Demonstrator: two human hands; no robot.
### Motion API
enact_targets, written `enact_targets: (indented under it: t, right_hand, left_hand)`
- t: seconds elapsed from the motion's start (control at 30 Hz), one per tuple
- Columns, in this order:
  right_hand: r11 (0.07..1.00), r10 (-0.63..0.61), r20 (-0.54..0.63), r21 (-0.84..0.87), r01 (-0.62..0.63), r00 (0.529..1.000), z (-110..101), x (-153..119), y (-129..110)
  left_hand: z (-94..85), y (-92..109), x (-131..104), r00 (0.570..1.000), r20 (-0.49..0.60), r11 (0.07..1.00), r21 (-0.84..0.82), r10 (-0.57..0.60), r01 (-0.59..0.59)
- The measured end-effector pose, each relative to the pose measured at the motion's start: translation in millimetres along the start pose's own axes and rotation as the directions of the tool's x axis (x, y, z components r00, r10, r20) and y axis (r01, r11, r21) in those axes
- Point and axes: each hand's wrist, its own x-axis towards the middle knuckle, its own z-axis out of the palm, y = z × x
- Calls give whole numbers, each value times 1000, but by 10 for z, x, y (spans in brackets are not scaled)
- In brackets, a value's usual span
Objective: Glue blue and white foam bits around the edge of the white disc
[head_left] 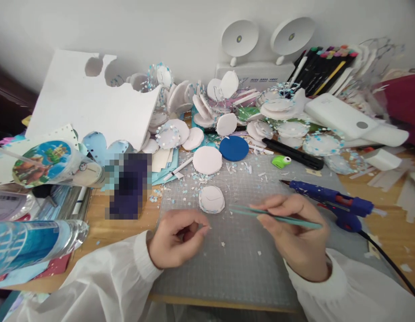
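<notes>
Near the middle of the counter (pixel 96 210), well in from its front edge, we've got the small white disc (pixel 211 199) flat on the grey mat (pixel 241 277). Key relation: disc sits to the left of the tweezers (pixel 288 219) tips and slightly farther from the front edge, just beside them, with a small gap as we see it. Tweezers' long axis runs mostly left-right: tips toward the disc, back end toward the counter's right edge and a little nearer the front. Disc is near round, so we read no useful long axis off it

Our left hand (pixel 180 237) is nearer, just on the front-edge side of the disc, thumb and forefinger tips together. Can't tell if a bit is pinched there. Our right hand (pixel 294 232) grips the tweezers between thumb and fingers; tips look narrow, slightly apart, but they're blurred, so we can't tell if they carry anything

Disc look: matte white, edge a bit uneven, thin curved line across the top face, small pale bits along the rim, clearest on the side facing us. Beyond it toward the back edge: larger white disc (pixel 207 160), with a blue disc (pixel 234 148) to its right. Two star-shaped bits (pixel 223 244) (pixel 259 253) lie on the mat between our hands. Glue gun (pixel 328 197) lies to the right, beyond our right hand
</notes>
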Motion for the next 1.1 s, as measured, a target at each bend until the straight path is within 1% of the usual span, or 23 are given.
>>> enact_targets:
  t: [0.1,0.2,0.27,0.33,0.43,0.5,0.57,0.63,0.67,0.73,0.83,0.9,1.0,1.1]
  right_hand:
    - [999,-2,-182,-35,-4,983,-22,79,88]
    - [996,27,-254,-75,-48,967,-24,138,136]
    - [994,37,-262,-87,-62,964,-16,155,138]
    - [994,31,-256,-93,-56,966,-6,161,130]
    - [993,14,-245,-107,-42,969,3,165,130]
    - [993,21,-247,-110,-50,969,3,169,143]
    - [993,36,-251,-103,-64,967,1,173,158]
    - [992,44,-255,-101,-72,966,1,177,166]
    - [992,44,-256,-105,-73,966,2,179,166]
    - [991,36,-253,-112,-67,967,4,186,162]
    - [989,18,-218,-138,-49,976,13,210,161]
    - [983,-1,-162,-184,-29,987,31,235,174]
    - [968,11,-14,-249,-14,1000,93,287,218]
    - [961,59,173,-277,-9,983,196,358,282]
  left_hand:
    - [-73,-39,53,993,-10,986,120,121,-119]
    - [-122,-98,104,974,-17,936,283,225,-211]
    - [-136,-138,113,969,-11,890,400,246,-221]
    - [-141,-163,105,970,-12,854,476,244,-209]
    - [-147,-163,91,973,-11,840,507,232,-194]
    - [-150,-151,96,975,33,827,523,222,-206]
    - [-149,-147,112,967,121,791,557,225,-254]
    - [-145,-156,125,945,210,746,580,252,-328]
    - [-143,-164,128,931,239,729,579,276,-365]
    - [-145,-175,126,905,242,715,555,350,-424]
    - [-157,-156,106,850,203,704,485,487,-519]
    - [-155,-120,87,809,201,684,445,553,-578]
    - [-116,-64,51,774,193,668,408,604,-622]
    - [-47,-40,9,749,188,656,380,636,-652]
